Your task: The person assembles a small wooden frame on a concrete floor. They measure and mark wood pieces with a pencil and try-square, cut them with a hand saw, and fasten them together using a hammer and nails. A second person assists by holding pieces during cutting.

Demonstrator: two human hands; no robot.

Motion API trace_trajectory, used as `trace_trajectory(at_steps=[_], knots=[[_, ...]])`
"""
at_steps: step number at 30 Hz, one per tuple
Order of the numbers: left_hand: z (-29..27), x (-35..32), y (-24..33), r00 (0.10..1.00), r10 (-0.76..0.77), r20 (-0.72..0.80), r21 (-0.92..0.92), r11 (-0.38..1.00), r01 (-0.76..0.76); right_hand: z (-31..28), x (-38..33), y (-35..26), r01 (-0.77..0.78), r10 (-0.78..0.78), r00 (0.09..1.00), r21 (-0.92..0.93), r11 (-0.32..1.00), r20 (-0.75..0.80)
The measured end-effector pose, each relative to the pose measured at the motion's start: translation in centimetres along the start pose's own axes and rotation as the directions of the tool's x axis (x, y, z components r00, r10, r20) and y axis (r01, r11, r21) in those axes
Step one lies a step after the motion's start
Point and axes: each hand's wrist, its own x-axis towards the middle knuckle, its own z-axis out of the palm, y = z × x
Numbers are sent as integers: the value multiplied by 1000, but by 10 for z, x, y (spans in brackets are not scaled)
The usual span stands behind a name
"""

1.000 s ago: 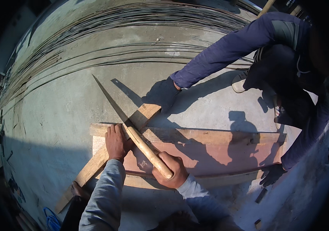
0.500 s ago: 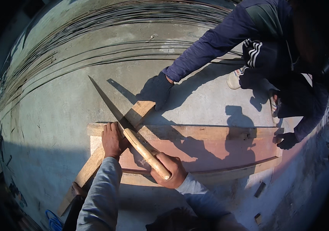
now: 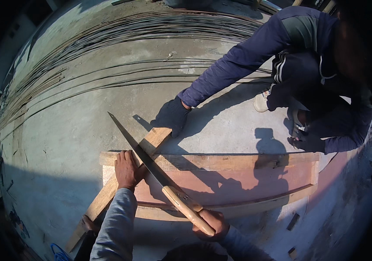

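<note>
While the right hand [image 3: 210, 222] clenches the saw [image 3: 151, 167] across the plank [image 3: 151, 141] at centre, the left hand [image 3: 127, 169], pressing flat beside the blade, risks a cut if the saw jumps.

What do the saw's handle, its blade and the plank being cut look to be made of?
The long handsaw's rounded pale handle looks like smooth light wood, tan with no shine. Its thin dark blade is probably steel, dull and tapering. The narrow slanted plank looks like raw timber, pale and unpainted.
</note>
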Motion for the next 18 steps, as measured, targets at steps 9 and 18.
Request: trace_trajectory(at_steps=[9, 18], knots=[[-5, 5, 2, 1000, -13, -14, 86, 996, 15, 34, 90, -10, 56, -54, 996, 25, 998, -75], [10, -6, -5, 997, -2, -74, 41, 999, 5, -1, -8, -11, 86, -88, 996, -94, 992, -19]])
